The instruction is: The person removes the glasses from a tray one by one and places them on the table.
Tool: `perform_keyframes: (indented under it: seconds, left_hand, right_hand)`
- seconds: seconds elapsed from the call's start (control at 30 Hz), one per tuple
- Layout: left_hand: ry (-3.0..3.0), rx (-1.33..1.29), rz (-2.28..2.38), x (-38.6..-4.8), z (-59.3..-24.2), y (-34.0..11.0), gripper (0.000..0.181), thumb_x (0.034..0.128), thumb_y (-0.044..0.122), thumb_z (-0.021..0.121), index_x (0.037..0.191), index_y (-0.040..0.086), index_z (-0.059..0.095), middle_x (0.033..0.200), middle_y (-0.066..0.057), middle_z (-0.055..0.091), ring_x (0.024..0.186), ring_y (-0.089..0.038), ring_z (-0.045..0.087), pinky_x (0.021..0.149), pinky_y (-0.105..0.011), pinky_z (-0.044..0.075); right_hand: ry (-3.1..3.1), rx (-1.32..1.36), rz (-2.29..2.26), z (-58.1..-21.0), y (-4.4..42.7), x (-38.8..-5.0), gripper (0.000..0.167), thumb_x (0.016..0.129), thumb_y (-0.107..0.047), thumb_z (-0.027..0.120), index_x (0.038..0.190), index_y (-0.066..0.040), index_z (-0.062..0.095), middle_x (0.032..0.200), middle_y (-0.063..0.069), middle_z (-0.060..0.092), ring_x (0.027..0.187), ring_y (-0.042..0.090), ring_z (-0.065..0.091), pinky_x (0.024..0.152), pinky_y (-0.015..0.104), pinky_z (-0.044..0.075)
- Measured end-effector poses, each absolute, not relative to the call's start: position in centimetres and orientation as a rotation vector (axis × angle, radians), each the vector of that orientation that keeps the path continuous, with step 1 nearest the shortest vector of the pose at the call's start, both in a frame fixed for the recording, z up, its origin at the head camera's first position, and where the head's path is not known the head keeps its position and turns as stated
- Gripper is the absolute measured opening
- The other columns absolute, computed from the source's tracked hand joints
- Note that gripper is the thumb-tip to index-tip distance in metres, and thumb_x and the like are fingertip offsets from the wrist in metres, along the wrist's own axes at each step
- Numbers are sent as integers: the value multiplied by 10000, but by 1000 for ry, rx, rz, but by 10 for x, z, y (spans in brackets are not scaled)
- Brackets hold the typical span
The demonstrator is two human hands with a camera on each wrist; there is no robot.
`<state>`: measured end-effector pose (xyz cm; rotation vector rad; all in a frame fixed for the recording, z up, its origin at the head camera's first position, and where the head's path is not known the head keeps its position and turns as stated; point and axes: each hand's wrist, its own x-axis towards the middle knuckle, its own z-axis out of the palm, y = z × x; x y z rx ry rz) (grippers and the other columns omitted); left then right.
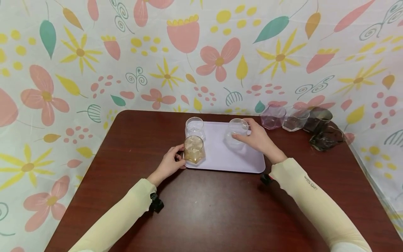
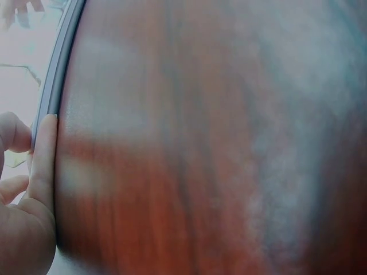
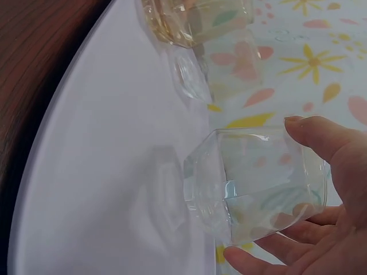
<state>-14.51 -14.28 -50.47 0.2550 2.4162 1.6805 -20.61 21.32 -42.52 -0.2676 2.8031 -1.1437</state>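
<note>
My right hand (image 1: 259, 138) holds a clear glass (image 1: 237, 131) between thumb and fingers over the right part of a lavender tray (image 1: 220, 155). In the right wrist view, a narrow gap shows between the glass base (image 3: 198, 195) and the tray (image 3: 97, 143). At the tray's left edge, my left hand (image 1: 168, 162) pinches the rim (image 2: 49, 80), beside an amber glass (image 1: 194, 150). That amber glass stands at the tray's front left. Behind it is another clear glass (image 1: 194, 126).
At the table's back right stand a purple glass (image 1: 272, 117), a clear glass (image 1: 295, 119) and a dark grey glass (image 1: 318, 119). Another dark glass (image 1: 326, 138) is in front of them. A flower-patterned cloth (image 1: 217, 63) hangs behind the brown table (image 1: 201, 210).
</note>
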Motion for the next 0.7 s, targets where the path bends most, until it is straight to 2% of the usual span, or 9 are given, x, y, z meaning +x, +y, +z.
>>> perform_keyframes:
  seconds: [0.13, 0.33, 0.7]
  left_hand:
    - [2425, 264, 1689, -147, -511, -144, 693, 846, -137, 598, 1518, -71, 442, 1363, -259, 499, 849, -201, 572, 687, -378, 690]
    - [2400, 258, 1709, -148, -513, -147, 703, 839, -122, 609, 1520, -18, 470, 1358, -226, 509, 858, -186, 579, 673, -307, 680]
    - [2422, 257, 1720, -149, -514, -144, 709, 808, -156, 596, 1499, -66, 467, 1349, -252, 504, 854, -224, 582, 668, -362, 689]
  right_hand:
    - [2823, -254, -1141, -422, 228, -201, 881, 899, -472, 785, 1521, 14, 394, 1522, 269, 467, 1358, 449, 484, 1117, 608, 474]
    - [2859, -233, -1098, -418, 248, -193, 898, 903, -483, 776, 1524, 32, 382, 1459, 294, 508, 1210, 426, 540, 965, 550, 526]
    - [2874, -153, -1063, -414, 278, -181, 963, 917, -550, 734, 1564, 31, 320, 1501, 307, 451, 1195, 429, 520, 927, 553, 523]
